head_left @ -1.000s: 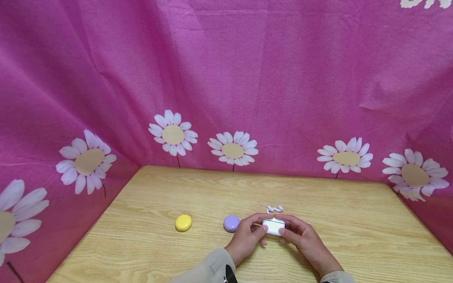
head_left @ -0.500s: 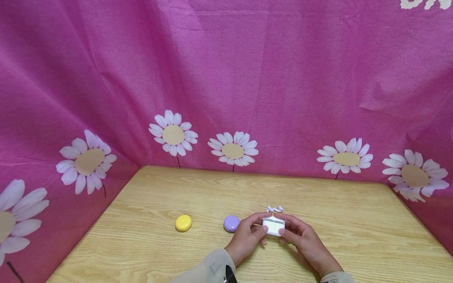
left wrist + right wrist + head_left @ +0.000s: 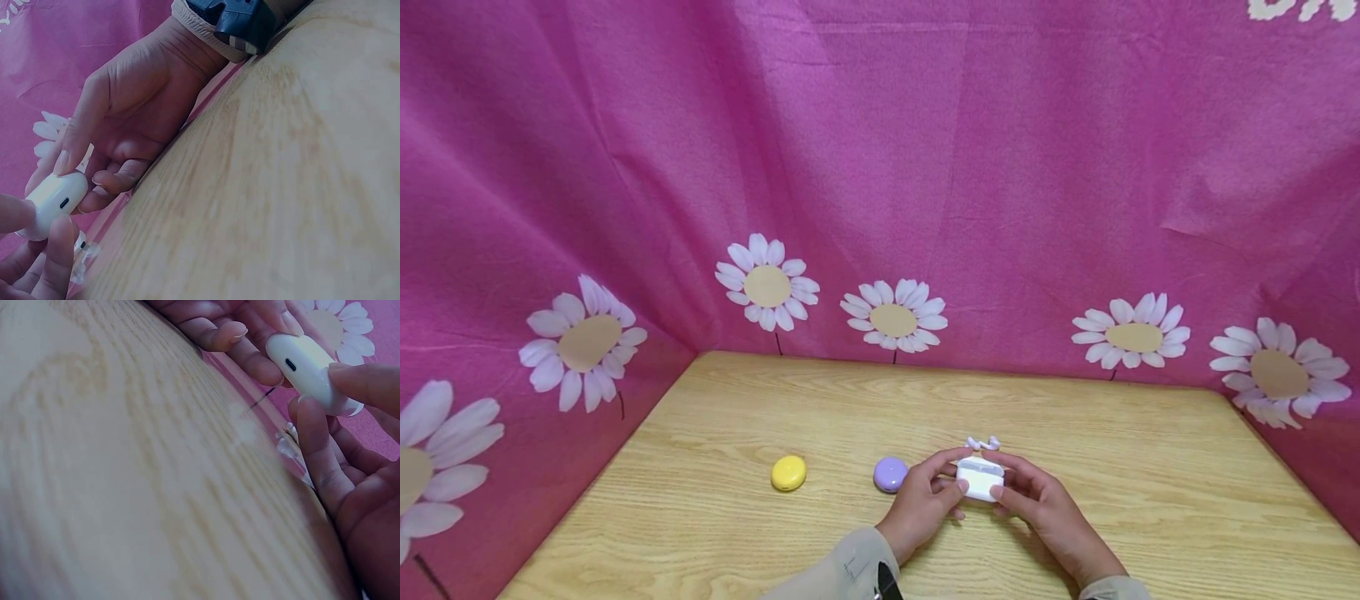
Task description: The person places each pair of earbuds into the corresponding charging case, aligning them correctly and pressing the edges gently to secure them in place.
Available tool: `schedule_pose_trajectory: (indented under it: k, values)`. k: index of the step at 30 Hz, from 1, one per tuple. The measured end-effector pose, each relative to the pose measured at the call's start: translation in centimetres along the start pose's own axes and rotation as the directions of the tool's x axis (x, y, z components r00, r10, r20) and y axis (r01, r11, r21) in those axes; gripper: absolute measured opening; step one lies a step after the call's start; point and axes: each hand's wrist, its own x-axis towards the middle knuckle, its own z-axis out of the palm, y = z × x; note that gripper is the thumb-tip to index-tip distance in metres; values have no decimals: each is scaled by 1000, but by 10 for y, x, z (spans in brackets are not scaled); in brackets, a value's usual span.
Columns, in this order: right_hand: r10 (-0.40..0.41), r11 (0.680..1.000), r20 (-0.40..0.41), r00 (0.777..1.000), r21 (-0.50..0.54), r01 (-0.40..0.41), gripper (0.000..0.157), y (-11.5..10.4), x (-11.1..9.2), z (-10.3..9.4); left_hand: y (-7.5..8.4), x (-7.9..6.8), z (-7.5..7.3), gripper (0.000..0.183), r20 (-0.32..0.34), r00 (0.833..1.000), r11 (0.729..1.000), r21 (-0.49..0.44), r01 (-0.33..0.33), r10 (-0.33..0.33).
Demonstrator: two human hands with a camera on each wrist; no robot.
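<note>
A white earbud case (image 3: pixel 981 485) is held between both hands, its lid tilted back so a pale grey inner band shows. My left hand (image 3: pixel 925 496) grips its left side, thumb on the front and index finger at the lid's top. On the opposite side, my right hand (image 3: pixel 1051 507) pinches it the same way. The left wrist view shows the case (image 3: pixel 55 201) from below, with a dark oval port; the right wrist view shows the case's underside (image 3: pixel 309 369) too. Just beyond the fingertips, two white earbuds (image 3: pixel 985 443) lie on the table.
A purple round case (image 3: pixel 891 474) sits close to the left hand, and a yellow round case (image 3: pixel 789 473) lies farther left. The wooden table (image 3: pixel 700 533) meets a pink cloth backdrop (image 3: pixel 1000 167) printed with daisies at the back and sides.
The white case's lid has swung up and back, its dark seam widening into a pale grey band. Both index fingers have risen slightly with it; the round cases and earbuds have stayed put.
</note>
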Motion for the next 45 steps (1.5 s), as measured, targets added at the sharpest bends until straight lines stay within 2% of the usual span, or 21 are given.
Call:
schedule_pose_trajectory:
  k: [7,15,36,45]
  values:
    - [-4,1000,-5,1000,21,4,55,0,-1,0,3,-2,0,46,3,1000,1000,-8,-6,6]
    - [-13,999,24,1000,45,11,60,1,0,-2,4,-3,-2,52,22,1000,1000,0,20,-20]
    - [-9,999,28,1000,54,8,62,1,1,-3,7,-3,-2,52,35,999,999,6,42,-42]
    - [9,998,-6,1000,65,-9,61,0,-1,0,6,-1,-1,52,20,998,998,-8,65,-64]
